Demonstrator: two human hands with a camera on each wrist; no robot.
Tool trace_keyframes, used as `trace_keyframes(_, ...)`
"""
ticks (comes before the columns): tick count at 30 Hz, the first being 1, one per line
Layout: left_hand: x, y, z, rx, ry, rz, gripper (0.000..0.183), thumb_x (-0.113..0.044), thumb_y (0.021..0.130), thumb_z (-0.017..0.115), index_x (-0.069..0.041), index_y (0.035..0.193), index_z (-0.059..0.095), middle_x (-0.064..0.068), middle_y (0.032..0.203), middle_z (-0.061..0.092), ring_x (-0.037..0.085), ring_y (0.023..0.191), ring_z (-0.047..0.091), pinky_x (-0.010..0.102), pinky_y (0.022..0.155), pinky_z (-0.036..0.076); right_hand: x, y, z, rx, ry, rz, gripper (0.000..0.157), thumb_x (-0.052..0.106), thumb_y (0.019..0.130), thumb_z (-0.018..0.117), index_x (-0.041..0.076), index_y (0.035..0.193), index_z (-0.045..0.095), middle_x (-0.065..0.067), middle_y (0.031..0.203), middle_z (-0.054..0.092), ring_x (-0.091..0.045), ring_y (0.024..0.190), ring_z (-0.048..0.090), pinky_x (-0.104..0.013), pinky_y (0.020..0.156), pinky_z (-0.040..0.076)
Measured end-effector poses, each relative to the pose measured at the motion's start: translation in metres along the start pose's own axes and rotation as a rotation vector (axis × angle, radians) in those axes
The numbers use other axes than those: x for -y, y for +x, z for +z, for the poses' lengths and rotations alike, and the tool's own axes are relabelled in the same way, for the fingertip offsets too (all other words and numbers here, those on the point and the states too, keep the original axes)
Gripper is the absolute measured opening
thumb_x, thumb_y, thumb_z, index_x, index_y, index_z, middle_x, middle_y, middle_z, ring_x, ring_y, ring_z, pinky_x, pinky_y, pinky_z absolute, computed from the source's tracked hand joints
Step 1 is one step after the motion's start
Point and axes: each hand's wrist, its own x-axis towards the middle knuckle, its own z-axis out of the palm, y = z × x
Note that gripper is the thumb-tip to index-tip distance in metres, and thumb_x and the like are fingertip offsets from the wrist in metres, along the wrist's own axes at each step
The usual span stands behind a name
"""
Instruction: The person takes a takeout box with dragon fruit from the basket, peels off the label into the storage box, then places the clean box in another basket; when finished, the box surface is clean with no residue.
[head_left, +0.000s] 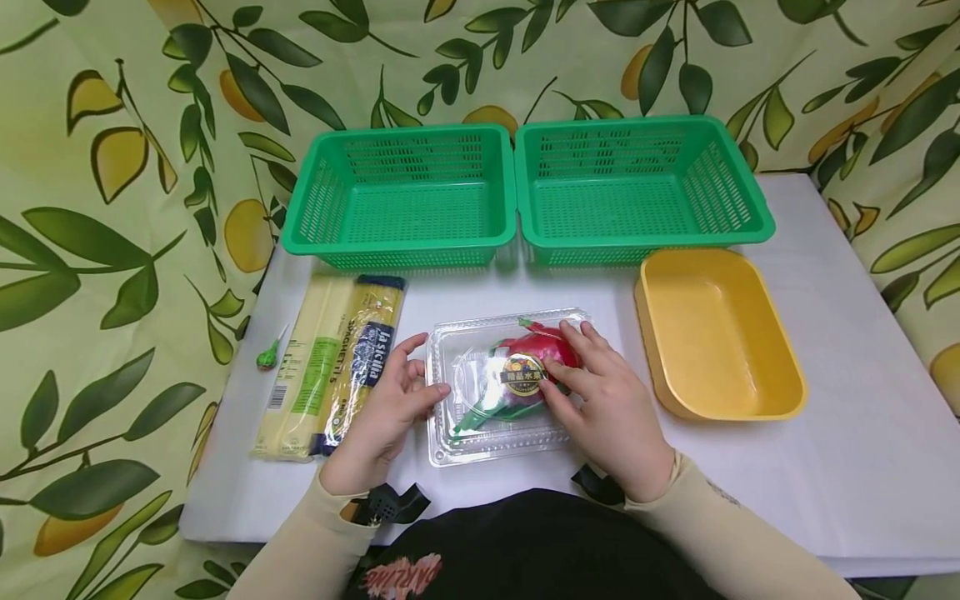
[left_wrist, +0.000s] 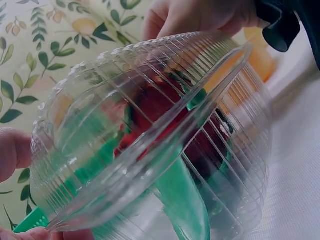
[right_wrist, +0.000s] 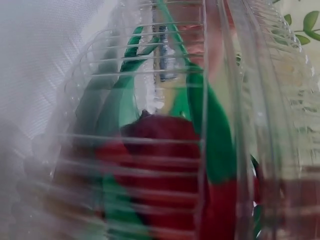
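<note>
A clear plastic clamshell box [head_left: 442, 446] lies on the table before me, its lid down. Inside, seen through the plastic, is a red fruit [head_left: 531, 347] with long green pointed tips, like a dragon fruit. A round dark and gold label [head_left: 523, 375] is on the lid. My left hand [head_left: 382, 417] grips the box's left edge, thumb over the lid rim and fingers along the side. With its fingers spread fairly straight, my right hand [head_left: 618, 408] rests on the right part of the lid. The left wrist view shows the box's ribbed side [left_wrist: 230, 100] close up.
Two green baskets [head_left: 420, 200] stand side by side at the back. A yellow tub [head_left: 780, 400] sits to the right. At left lie two spaghetti packs [head_left: 367, 333], beside a small green item [head_left: 267, 356] with a pale stick. The white-covered table [head_left: 862, 467] has its front edge near me.
</note>
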Motion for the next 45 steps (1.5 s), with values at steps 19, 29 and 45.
trace_keyframes(19, 0.0002, 0.0012, -0.0005, -0.008, -0.008, -0.001, 0.092, 0.009, 0.093, 0.070, -0.005, 0.171, 0.023, 0.001, 0.104, 0.055, 0.005, 0.073, 0.053, 0.019, 0.064, 0.047, 0.0089, 0.0018, 0.0050, -0.043, -0.065, -0.044, 0.026, 0.015, 0.089, 0.090, -0.001, 0.110, 0.086, -0.023, 0.135, 0.076, -0.049, 0.137, 0.066, -0.064, 0.113, 0.053)
trace_keyframes(29, -0.0004, 0.0000, -0.0007, 0.011, -0.009, -0.010, 0.094, 0.007, 0.094, 0.070, -0.008, 0.172, 0.020, 0.003, 0.110, 0.059, 0.006, 0.078, 0.057, 0.020, 0.066, 0.050, 0.0096, 0.0031, 0.0064, -0.042, -0.061, -0.043, 0.024, 0.011, 0.089, 0.088, -0.003, 0.108, 0.086, -0.023, 0.130, 0.078, -0.048, 0.137, 0.066, -0.063, 0.115, 0.052)
trace_keyframes(45, -0.0003, 0.0011, 0.0000, 0.011, -0.008, 0.000, 0.093, 0.008, 0.094, 0.069, -0.007, 0.172, 0.020, 0.003, 0.110, 0.059, 0.006, 0.079, 0.058, 0.020, 0.066, 0.049, 0.0100, 0.0045, 0.0084, -0.086, 0.014, -0.052, 0.016, 0.003, 0.087, 0.089, -0.007, 0.098, 0.082, -0.025, 0.123, 0.079, -0.046, 0.132, 0.070, -0.059, 0.114, 0.055)
